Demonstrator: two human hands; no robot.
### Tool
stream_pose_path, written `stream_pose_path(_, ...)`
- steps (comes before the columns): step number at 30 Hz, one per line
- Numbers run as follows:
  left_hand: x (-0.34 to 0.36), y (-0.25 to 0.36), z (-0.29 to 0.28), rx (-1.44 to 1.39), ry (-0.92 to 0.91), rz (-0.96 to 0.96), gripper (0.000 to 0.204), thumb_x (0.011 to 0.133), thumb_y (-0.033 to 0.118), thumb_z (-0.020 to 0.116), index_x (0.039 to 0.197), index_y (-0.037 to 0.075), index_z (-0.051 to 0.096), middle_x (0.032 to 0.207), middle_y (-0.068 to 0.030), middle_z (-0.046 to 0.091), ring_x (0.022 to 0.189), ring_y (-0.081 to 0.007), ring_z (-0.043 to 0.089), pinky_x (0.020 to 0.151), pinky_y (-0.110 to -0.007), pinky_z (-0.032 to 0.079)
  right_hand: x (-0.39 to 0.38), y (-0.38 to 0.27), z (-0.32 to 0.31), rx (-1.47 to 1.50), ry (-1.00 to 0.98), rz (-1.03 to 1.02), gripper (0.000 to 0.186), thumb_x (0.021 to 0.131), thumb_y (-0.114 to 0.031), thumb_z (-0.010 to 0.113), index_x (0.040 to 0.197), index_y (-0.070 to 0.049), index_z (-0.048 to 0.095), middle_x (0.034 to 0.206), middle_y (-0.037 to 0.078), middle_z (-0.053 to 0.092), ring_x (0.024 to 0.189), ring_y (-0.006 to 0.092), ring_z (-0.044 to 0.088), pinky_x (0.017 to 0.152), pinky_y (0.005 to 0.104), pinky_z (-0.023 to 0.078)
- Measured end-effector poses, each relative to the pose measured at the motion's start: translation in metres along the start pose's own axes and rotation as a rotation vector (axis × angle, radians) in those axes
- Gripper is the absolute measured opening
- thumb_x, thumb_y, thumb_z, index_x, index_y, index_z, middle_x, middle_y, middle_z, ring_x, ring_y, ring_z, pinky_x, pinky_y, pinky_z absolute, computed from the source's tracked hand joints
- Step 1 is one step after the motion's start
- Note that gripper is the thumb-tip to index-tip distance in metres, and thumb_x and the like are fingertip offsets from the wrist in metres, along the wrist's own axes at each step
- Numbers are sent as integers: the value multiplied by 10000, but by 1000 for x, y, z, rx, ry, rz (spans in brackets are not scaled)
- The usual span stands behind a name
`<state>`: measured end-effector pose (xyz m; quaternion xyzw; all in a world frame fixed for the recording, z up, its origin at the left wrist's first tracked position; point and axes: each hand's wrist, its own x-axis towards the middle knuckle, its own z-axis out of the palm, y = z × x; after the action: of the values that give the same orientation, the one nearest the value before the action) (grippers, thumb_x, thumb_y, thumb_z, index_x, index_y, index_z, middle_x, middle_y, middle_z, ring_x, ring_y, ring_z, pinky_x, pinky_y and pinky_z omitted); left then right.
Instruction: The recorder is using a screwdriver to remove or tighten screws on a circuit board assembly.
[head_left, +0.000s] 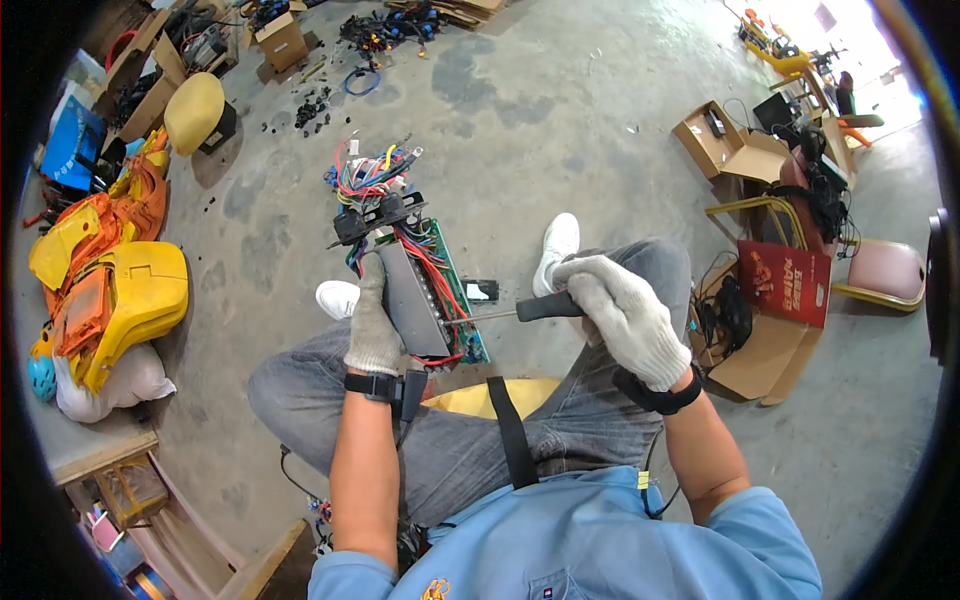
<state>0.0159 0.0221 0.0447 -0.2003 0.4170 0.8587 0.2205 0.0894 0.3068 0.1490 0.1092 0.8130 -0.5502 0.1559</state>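
Note:
In the head view my gloved left hand (372, 320) grips the side of a grey metal controller housing (412, 300) with a green circuit board (472, 335) along its right side and red wires across it. Black connector brackets (385, 215) and a tangle of coloured wires (370, 175) hang from its far end. My gloved right hand (615, 310) is closed on a black-handled screwdriver (543, 308); its shaft reaches to the right side of the grey housing, where the tip is hard to make out. The unit is held above my legs, between my knees.
Yellow and orange plastic shells (130, 300) are piled at left near a yellow padded seat (193, 105). Cables and small black parts (385, 30) lie on the floor (480, 140) ahead. Open cardboard boxes (760, 360), black cables and a pink-seated chair (885, 270) stand at right.

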Motion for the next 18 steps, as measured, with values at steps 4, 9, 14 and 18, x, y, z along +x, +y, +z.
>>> stream_pose_path(4,1,-3,-1,6,-6,35,707,1026,685,635,1433,107,626,1245,-132,754,1076,-293,779,931,-526,684,-1,15,1,-94,63,-239,370,1020,-169,709,1361,-38,650,1069,78,741,885,134,696,803,295,567)
stream_pose_path(9,-5,1,11,-67,89,20,560,1032,665,666,1200,133,723,974,-33,766,798,-171,743,701,-337,645,-8,-7,14,49,117,-27,336,1048,-196,692,1344,-36,698,1065,85,736,853,150,691,788,300,556)
stream_pose_path(14,-9,5,16,-156,8,-53,589,1022,662,680,1239,116,728,1046,-56,783,855,-195,762,787,-366,666,-1,4,5,-2,65,-164,226,1040,-81,665,1246,-26,738,1042,73,711,830,137,654,790,297,539)
stream_pose_path(18,1,3,9,-100,19,15,556,1029,637,690,1216,115,737,1022,-60,780,854,-190,762,762,-363,667,0,11,3,-24,62,-324,366,932,8,679,1291,-48,722,1052,61,710,999,138,653,934,298,523)
